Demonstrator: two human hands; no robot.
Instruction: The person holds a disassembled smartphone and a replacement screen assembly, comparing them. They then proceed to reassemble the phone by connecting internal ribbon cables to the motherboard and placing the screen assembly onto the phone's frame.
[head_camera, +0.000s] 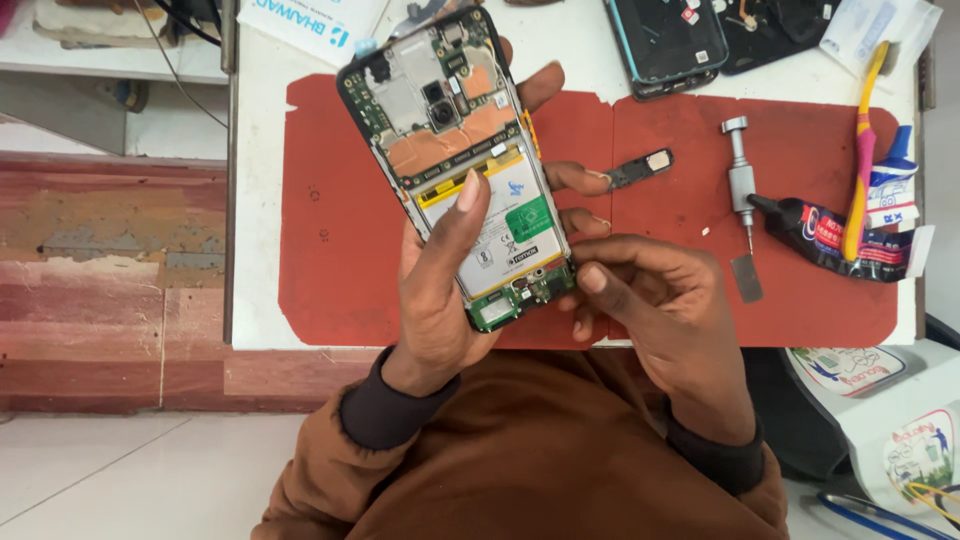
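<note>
Head cam: left hand (440, 290) gripped an opened phone (460, 160), back cover off, thumb across the battery, held above a red mat (340, 250). Right hand (655, 300) pinched at the phone's bottom edge w/ fingertips closed; can't tell if it held anything. Small part (638, 169), metal screwdriver (741, 180), black glue tube (830, 235), toothbrush (862, 150) lay on the mat to the right.

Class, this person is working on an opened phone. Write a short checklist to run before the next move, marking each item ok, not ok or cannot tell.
1. Phone held firmly by left hand: ok.
2. Right hand fingertips at the phone's bottom board: ok.
3. Screwdriver lying within reach on red mat: ok.
4. Glue tube capped: cannot tell.
5. Small loose part resting on the mat: ok.
</note>
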